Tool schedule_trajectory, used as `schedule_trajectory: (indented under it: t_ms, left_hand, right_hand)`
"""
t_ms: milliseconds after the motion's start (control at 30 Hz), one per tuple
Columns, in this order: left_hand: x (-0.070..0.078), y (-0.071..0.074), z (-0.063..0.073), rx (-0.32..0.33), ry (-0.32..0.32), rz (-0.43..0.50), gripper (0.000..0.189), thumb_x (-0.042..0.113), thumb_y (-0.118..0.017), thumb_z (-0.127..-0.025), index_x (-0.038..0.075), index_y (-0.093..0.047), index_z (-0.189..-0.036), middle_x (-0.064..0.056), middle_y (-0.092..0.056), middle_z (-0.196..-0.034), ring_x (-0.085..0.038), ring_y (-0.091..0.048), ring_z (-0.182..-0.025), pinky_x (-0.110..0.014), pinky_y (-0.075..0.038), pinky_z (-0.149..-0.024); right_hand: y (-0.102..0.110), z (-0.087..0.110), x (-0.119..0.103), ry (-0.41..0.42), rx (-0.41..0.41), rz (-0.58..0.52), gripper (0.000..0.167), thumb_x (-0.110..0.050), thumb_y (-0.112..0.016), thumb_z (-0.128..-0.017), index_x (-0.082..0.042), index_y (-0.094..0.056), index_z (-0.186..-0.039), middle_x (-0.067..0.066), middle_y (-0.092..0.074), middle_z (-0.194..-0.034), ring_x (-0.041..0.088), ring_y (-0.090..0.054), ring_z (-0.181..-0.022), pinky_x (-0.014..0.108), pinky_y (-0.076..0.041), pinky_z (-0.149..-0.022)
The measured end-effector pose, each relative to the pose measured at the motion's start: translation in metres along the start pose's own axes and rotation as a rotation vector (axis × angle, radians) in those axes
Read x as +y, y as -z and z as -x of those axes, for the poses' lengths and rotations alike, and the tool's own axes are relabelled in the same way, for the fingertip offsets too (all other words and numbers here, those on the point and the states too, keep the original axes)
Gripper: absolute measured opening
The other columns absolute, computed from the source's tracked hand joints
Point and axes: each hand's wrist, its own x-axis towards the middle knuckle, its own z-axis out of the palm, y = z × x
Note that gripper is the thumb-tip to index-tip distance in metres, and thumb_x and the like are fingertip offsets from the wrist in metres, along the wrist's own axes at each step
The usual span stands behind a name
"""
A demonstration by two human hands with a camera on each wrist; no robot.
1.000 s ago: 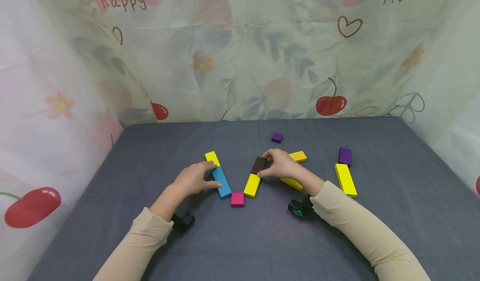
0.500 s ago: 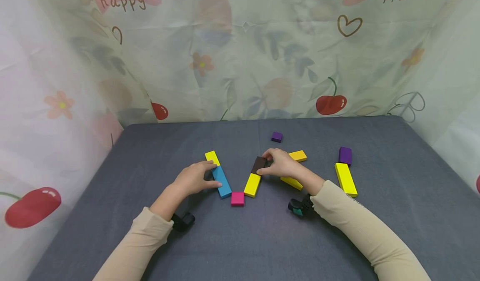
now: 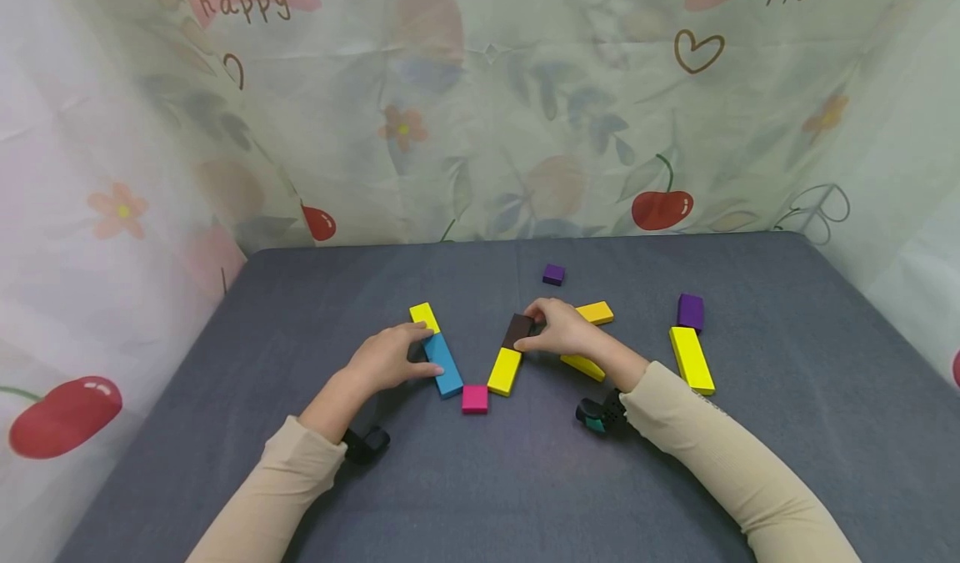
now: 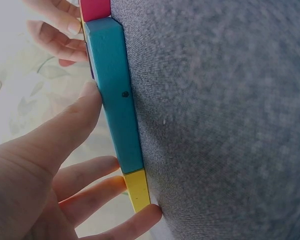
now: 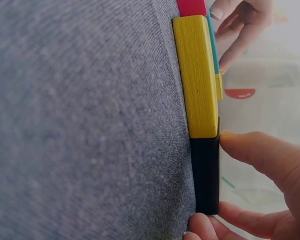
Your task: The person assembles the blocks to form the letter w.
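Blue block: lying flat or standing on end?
Lying flat. In the left wrist view, the blue block has its long edge along the grey cloth, end to end with a yellow block.

Left arm (image 3: 273,488) enters from the near left, right arm (image 3: 731,463) from the near right; both angle inward toward the far side, beige sleeves ending short of the wrists. Left hand (image 3: 382,360): back upward, left thumb (image 4: 72,122) set apart on the near side, left fingers (image 4: 92,177) spread, mostly straight. Right hand (image 3: 558,329): directed left, right thumb (image 5: 262,152) nearer, opposing bent right fingers (image 5: 250,220) in a pinch.
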Motion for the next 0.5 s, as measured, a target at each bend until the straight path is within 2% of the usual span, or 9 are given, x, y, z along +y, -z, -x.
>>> schedule_trajectory:
  t_ms: [267, 500]
  left_hand:
    - [-0.001, -0.001, 0.000, 0.004, -0.009, 0.001, 0.067, 0.041, -0.069, -0.082, 0.007, -0.048, -0.136, -0.014, -0.045, -0.143, -0.033, -0.041, -0.133, -0.051, -0.037, -0.107]
    - [-0.002, -0.001, 0.000, 0.004, -0.008, 0.007, 0.067, 0.040, -0.069, -0.082, 0.007, -0.048, -0.136, -0.014, -0.045, -0.144, -0.033, -0.041, -0.134, -0.052, -0.037, -0.107]
  right_hand:
    - [0.002, 0.001, 0.001, 0.009, -0.009, -0.019, 0.055, -0.030, -0.069, -0.083, 0.000, -0.052, -0.125, 0.019, -0.055, -0.122, 0.030, -0.052, -0.110, 0.042, -0.048, -0.093]
    - [0.011, -0.002, 0.005, -0.005, 0.010, -0.036, 0.046, -0.030, -0.067, -0.086, -0.004, -0.056, -0.122, 0.017, -0.058, -0.118, 0.028, -0.057, -0.101, 0.036, -0.052, -0.081]
